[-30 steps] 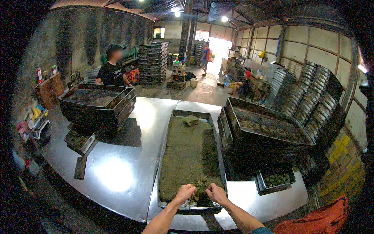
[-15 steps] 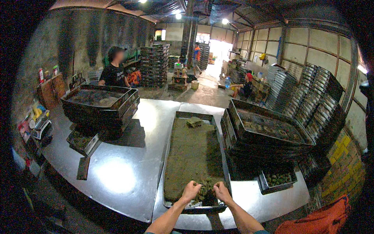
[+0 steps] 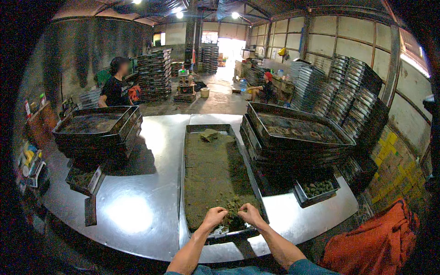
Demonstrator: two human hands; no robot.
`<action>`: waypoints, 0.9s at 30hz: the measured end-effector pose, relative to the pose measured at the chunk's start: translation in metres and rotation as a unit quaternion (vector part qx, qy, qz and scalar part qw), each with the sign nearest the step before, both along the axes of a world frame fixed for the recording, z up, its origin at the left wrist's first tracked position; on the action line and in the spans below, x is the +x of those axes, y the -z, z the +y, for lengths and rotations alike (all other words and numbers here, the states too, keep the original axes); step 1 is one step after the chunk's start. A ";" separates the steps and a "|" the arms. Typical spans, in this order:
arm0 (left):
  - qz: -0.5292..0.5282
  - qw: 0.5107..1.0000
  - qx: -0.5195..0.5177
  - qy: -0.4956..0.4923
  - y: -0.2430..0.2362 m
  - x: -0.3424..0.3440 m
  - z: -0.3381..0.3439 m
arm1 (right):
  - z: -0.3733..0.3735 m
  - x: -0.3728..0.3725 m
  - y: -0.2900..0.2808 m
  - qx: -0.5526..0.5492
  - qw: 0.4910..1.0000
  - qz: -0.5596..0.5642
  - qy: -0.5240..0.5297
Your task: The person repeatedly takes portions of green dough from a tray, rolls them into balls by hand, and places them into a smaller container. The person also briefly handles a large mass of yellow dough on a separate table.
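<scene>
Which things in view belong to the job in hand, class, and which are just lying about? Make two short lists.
Seem in use:
- left hand
- right hand
- long metal tray
- greenish-brown crumbly material inside

Seem just lying about:
- orange-red fabric, lower right
- pale bucket on the floor

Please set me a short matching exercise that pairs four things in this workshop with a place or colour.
Things:
1. Long tray
2. Flaky piece
3. Small tin of round lumps
4. Cloth at lower right

Places or colours:
A. Orange-red
B. Beneath left hand and right hand
C. Near the right-hand tray stack
D. At the tray's far end

Pairs: 1-B, 2-D, 3-C, 4-A
</scene>
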State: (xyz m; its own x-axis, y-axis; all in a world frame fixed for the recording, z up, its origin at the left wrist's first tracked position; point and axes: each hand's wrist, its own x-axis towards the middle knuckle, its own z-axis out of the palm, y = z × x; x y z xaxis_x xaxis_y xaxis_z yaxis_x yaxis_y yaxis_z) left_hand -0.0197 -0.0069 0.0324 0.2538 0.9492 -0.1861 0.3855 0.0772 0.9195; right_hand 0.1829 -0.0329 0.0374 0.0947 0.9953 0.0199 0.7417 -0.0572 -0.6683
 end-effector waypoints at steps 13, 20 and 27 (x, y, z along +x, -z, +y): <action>0.092 0.982 0.153 -0.059 0.021 0.024 0.006 | 0.004 0.006 -0.005 0.044 0.998 -0.036 -0.008; -0.102 0.987 -0.084 -0.086 -0.009 0.034 -0.009 | 0.007 0.026 -0.003 0.021 0.993 0.070 -0.091; -0.004 0.990 0.024 -0.139 -0.011 0.052 -0.015 | 0.008 0.037 -0.009 0.004 0.990 0.058 -0.132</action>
